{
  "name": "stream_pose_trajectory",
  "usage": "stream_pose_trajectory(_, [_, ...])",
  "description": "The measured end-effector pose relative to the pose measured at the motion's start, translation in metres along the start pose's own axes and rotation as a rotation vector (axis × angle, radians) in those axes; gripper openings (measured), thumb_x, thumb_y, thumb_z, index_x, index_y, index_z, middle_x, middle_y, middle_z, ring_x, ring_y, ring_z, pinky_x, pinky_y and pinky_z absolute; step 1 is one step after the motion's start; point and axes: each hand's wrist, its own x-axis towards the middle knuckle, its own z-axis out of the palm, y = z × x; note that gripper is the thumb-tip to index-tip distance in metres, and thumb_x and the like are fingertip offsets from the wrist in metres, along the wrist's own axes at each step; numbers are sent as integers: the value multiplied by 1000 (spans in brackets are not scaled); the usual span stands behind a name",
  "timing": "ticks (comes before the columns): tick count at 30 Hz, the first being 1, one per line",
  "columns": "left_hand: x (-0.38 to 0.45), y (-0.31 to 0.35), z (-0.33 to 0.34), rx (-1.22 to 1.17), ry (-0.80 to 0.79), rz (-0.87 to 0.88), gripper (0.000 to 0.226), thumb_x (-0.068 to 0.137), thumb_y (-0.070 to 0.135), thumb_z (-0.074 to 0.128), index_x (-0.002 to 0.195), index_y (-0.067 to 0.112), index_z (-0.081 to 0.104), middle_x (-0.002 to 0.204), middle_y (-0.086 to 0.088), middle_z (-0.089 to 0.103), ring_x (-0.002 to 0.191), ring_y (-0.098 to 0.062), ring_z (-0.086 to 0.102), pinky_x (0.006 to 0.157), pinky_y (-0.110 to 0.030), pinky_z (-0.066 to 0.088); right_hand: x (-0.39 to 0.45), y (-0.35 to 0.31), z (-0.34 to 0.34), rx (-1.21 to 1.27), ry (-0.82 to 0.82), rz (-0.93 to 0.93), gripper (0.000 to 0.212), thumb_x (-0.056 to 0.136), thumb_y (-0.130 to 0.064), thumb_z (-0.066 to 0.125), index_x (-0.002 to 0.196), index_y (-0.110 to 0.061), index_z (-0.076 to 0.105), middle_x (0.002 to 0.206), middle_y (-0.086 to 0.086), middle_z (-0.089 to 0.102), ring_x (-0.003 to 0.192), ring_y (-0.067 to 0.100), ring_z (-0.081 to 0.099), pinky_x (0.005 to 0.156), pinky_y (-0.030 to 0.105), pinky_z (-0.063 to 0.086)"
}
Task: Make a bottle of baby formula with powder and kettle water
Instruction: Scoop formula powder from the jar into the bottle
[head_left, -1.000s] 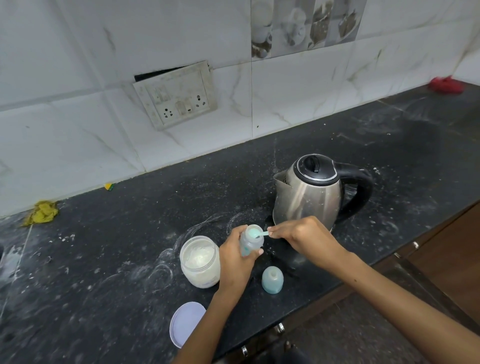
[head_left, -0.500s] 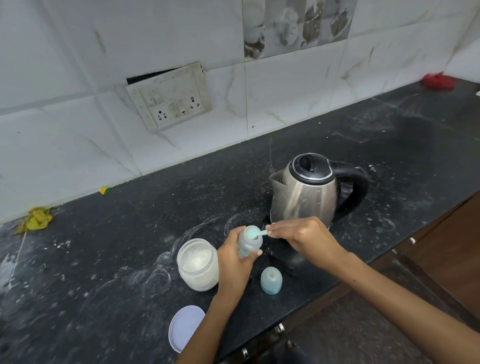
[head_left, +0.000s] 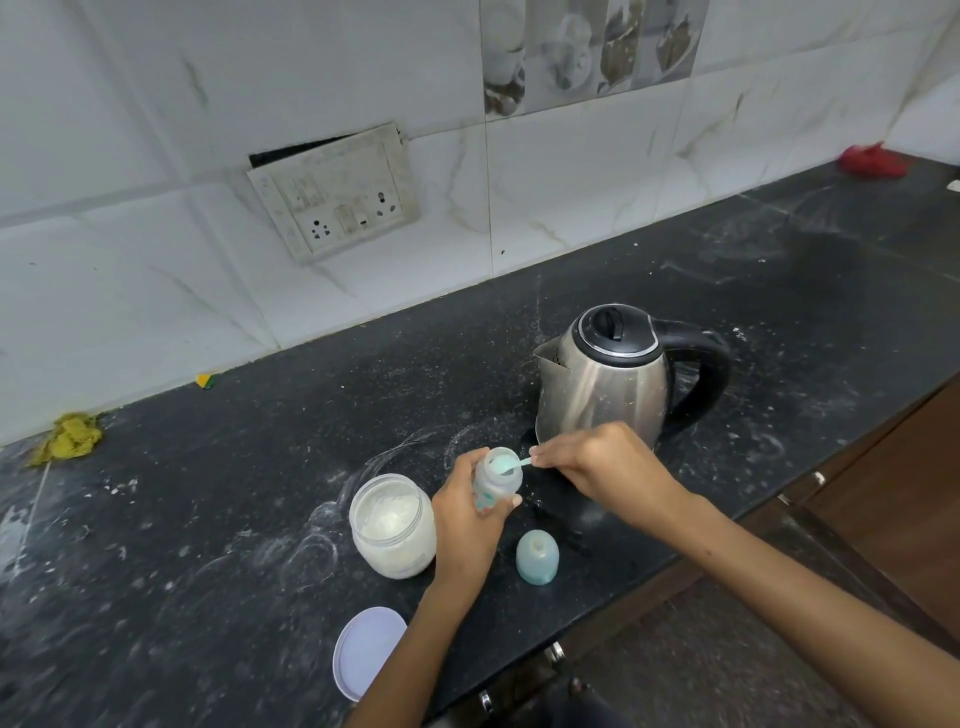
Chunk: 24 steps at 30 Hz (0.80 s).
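From the head view, my left hand (head_left: 467, 512) is wrapped round the small bottle (head_left: 497, 475), holding it upright just above the tabletop (head_left: 779, 322), between the open powder jar (head_left: 393, 525) and the kettle (head_left: 605, 376). My right hand (head_left: 597, 462) pinches the handle of a little scoop (head_left: 511, 465), whose bowl sits over the bottle's mouth.

I judge the powder step is under way: the jar's lid (head_left: 366, 652) lies off near the front edge and the bottle's cap (head_left: 537, 558) stands apart beside my left wrist. The kettle's own lid is shut and it stands untouched, so pouring the water, capping and shaking seem left to do.

I cannot tell how much powder or liquid is already in the bottle, nor whether the scoop is full or emptied. My right fingertips are hidden behind the knuckles, and the kettle's base is hidden behind my right hand.
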Motion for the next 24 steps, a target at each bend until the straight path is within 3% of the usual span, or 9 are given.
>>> stream_pose_trajectory(2, [0,0,1,3,12,0,55,66,8,84,110,27,57,105,11,68,98,-3,63,85,-15,48,-5,0,7,-102,-42,-85,29,65,8,76,88,-11,79,93,6,78,85,22,75,62,35,62])
stream_pose_trajectory(5, [-2,-1,1,3,10,-10,57,65,5,84,109,27,55,102,12,66,95,3,62,81,-7,44,-7,-2,11,-118,-93,-84,23,72,5,68,86,-11,77,87,6,78,81,25,75,56,36,61])
stream_pose_trajectory(7, [-5,-1,1,-4,9,-7,57,65,5,84,108,26,54,101,14,65,95,12,59,80,-3,43,-4,-3,8,-69,-38,-71,29,63,11,77,83,-11,78,87,6,78,78,23,76,55,33,61])
stream_pose_trajectory(9, [-8,-3,2,-37,15,-19,55,66,6,84,108,26,54,101,14,66,96,11,59,81,-4,44,-2,-3,8,-13,9,-33,29,63,10,81,84,-10,79,89,4,79,80,18,76,63,29,61])
stream_pose_trajectory(12, [-9,-5,3,-83,31,-37,55,66,9,85,105,34,54,100,16,67,96,6,62,82,-9,46,0,-7,11,248,60,308,17,75,1,78,87,-10,80,87,1,79,79,6,72,76,20,56])
stream_pose_trajectory(14, [-8,-9,4,-80,32,-39,57,66,12,86,106,37,53,103,18,66,98,3,62,85,-14,48,1,-8,13,384,100,553,13,76,-2,79,86,-11,80,82,0,78,75,1,69,71,10,52])
stream_pose_trajectory(16, [-9,-11,3,-66,24,-42,63,66,15,86,118,29,54,112,16,65,105,-1,61,92,-22,49,-1,-10,14,506,129,700,12,75,-2,80,83,-11,80,75,-4,76,64,-3,68,66,6,49])
stream_pose_trajectory(20, [-17,-3,-2,4,53,-40,78,70,11,83,137,16,45,132,3,58,122,-9,53,105,-28,44,-5,-12,12,796,213,833,14,73,2,80,82,-9,79,73,8,77,69,17,72,68,18,55])
stream_pose_trajectory(24, [-46,14,-23,-6,158,36,49,79,9,76,121,23,54,119,16,62,112,2,57,96,-20,48,1,-25,9,977,277,861,13,76,5,77,82,-6,76,73,10,76,68,12,71,64,17,56])
